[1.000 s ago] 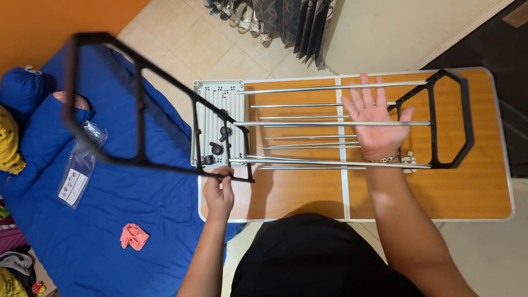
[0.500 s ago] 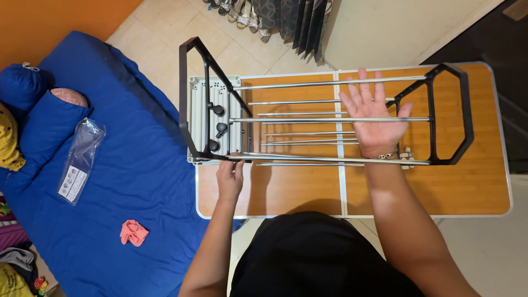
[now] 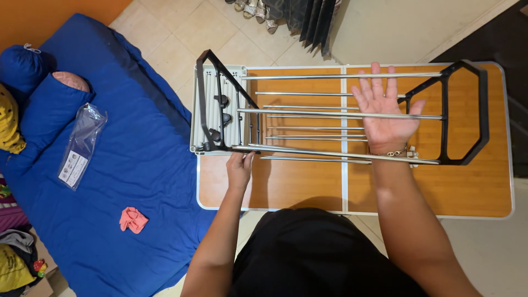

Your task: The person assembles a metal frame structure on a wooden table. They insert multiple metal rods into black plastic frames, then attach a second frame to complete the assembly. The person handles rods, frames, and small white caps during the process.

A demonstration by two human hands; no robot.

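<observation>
A folding drying rack lies on a wooden folding table (image 3: 467, 187). It has silver metal rods (image 3: 308, 113) and black end frames. My left hand (image 3: 238, 168) grips the near rod at the base of the left black frame (image 3: 209, 99), which stands nearly upright over a grey slatted part (image 3: 212, 110). My right hand (image 3: 384, 110) lies flat with fingers spread, pressing down on the rods close to the right black frame (image 3: 467, 110). A bracelet is on that wrist.
A blue mattress (image 3: 132, 165) covers the floor left of the table, with a clear plastic bag (image 3: 81, 144), a small pink cloth (image 3: 133, 219) and blue pillows on it. Shoes and a dark folded item stand at the top by the wall.
The left black frame has swung from lying out flat over the mattress up to nearly upright over the table's left end. My left hand moved along with it. My right hand stayed put.
</observation>
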